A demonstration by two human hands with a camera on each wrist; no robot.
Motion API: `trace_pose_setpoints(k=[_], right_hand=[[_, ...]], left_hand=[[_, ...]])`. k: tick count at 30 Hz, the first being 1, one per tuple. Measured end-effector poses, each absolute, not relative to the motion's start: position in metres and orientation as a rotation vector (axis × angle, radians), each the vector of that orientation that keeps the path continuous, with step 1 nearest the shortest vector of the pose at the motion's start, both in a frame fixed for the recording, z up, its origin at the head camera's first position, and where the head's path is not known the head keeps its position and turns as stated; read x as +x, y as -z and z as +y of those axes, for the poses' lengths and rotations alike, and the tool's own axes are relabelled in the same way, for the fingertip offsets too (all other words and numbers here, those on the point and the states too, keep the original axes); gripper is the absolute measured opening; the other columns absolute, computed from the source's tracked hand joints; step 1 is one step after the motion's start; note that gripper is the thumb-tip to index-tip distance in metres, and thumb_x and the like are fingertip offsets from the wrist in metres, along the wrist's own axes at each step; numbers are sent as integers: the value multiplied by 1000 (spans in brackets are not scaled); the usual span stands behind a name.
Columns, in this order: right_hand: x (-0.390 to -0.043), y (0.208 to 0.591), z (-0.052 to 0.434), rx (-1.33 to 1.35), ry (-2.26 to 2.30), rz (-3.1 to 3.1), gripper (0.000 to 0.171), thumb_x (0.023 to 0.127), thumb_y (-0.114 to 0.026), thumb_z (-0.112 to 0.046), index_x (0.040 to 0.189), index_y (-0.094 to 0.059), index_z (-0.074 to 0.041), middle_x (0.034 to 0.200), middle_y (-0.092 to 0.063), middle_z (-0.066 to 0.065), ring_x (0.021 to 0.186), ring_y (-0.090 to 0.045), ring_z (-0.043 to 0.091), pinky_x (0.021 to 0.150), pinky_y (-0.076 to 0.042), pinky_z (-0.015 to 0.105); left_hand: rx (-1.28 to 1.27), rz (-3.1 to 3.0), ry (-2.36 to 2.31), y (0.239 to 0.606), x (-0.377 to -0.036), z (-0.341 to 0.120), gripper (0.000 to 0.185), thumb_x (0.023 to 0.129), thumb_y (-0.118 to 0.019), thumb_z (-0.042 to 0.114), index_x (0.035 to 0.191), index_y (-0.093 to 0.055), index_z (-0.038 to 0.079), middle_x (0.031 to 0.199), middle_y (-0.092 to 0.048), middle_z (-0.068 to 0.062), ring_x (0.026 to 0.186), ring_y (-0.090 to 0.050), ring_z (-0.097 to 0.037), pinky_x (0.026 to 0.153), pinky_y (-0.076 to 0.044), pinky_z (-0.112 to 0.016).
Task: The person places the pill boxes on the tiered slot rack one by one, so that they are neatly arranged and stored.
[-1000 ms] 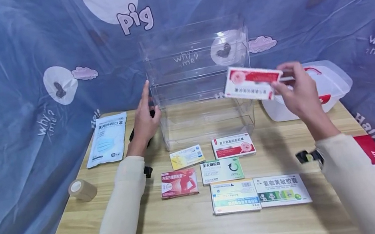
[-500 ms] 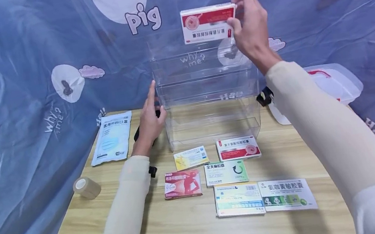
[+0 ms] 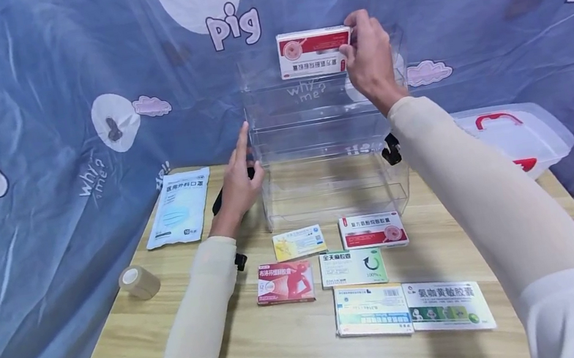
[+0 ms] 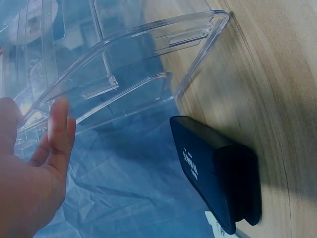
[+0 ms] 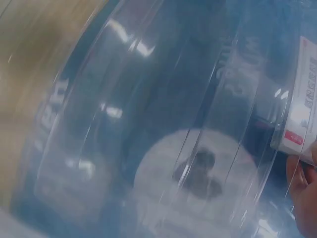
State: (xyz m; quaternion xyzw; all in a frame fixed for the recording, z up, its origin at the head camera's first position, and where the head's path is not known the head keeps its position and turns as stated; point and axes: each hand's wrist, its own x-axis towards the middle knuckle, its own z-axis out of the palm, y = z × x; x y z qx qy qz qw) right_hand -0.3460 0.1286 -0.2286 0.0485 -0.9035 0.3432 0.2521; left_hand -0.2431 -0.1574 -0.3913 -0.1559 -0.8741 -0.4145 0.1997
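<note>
Above the clear rack, right hand pinches the red-white box by its end.

The wooden surface carries a clear tiered rack, six medicine boxes mid-frame, a mask pack, a tape roll at left, and a black case.

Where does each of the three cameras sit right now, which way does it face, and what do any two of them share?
Head: worn on the head, facing forward and down at the table; both sleeves, the left hand against the clear rack, and the right hand holding the red-and-white box at the top tier.
Left wrist: low beside the rack's side; fingers and a black case show.
Right wrist: close against the rack, blurred; fingertips show at the box.
Shared: rack in all three; box in head and right wrist.
</note>
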Motion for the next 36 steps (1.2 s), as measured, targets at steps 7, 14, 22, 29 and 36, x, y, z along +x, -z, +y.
trace_pose_setpoints(k=[7, 14, 22, 29, 36], right_hand=[[-347, 227, 101, 223, -990, -2488, 43, 106, -63, -9, 147, -55, -9, 139, -65, 15, 125, -64, 25, 110, -52, 27], [-343, 229, 77, 300, -883, -2584, 61, 107, -60, -16, 165, -42, -19, 147, -57, 16, 132, -58, 30, 117, -47, 40], [-339, 229, 91, 366, -816, -2726, 79, 106, -58, -16, 174, -19, -31, 155, -51, 20, 140, -52, 36, 122, -43, 48], [-330, 227, 99, 391, -775, -2792, 101, 104, -61, -13, 174, 9, -32, 164, -46, 21, 153, -40, 38, 131, -32, 49], [-291, 229, 119, 409, -832, -2751, 93, 105, -63, -17, 175, -4, -28, 172, -34, 15, 160, -31, 32, 132, -29, 51]], left_hand=[[-414, -2449, 1156, 393, -244, -155, 84, 107, -52, 8, 175, -11, 35, 138, -57, -23, 114, -68, -38, 92, -58, -54], [-419, -2442, 1163, 395, -245, -155, 84, 106, -53, 9, 175, -11, 35, 132, -58, -23, 111, -68, -36, 93, -57, -52], [-424, -2441, 1156, 392, -244, -155, 84, 106, -53, 7, 175, -13, 32, 135, -58, -24, 108, -67, -36, 91, -57, -52], [-429, -2440, 1159, 390, -245, -155, 85, 105, -52, 6, 175, -13, 33, 141, -57, -24, 108, -68, -37, 92, -57, -53], [-413, -2449, 1166, 391, -243, -154, 85, 105, -53, 8, 175, -12, 34, 140, -57, -23, 108, -68, -37, 89, -56, -52]])
